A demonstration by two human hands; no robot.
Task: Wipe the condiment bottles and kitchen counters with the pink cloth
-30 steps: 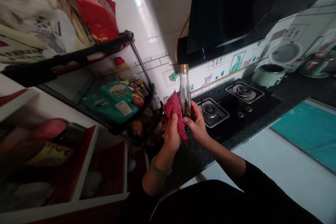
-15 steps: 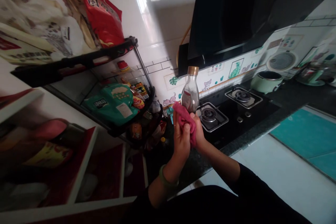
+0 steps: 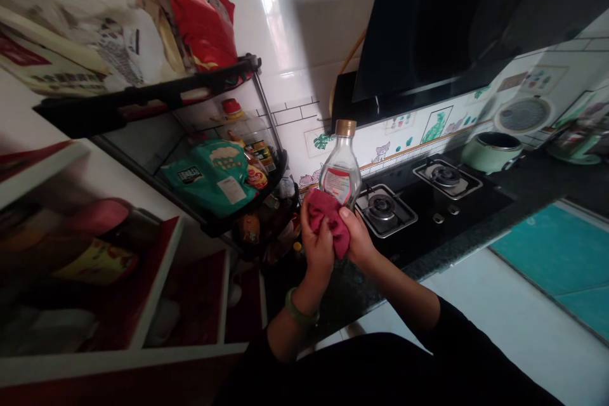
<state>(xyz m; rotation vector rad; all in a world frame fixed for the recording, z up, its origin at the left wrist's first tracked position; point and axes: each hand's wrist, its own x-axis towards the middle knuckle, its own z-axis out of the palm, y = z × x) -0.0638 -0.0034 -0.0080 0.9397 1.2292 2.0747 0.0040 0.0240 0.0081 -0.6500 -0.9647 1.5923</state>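
Observation:
A clear glass bottle (image 3: 340, 168) with a gold cap and a red-and-white label stands upright between my hands, above the dark counter. My right hand (image 3: 358, 238) is closed round its lower part. My left hand (image 3: 318, 247) presses a folded red cloth (image 3: 327, 219) against the bottle's base and left side. A green bangle sits on my left wrist.
A black wire rack (image 3: 223, 108) at left carries a teal bag, jars and a red bag on top. A two-burner gas hob (image 3: 413, 193) lies behind the bottle under a black range hood (image 3: 457, 19). A pale green pot (image 3: 490, 151) stands at the far right.
The bottle has turned so its label now faces me. The red cloth has shifted from the bottle's side down to its base.

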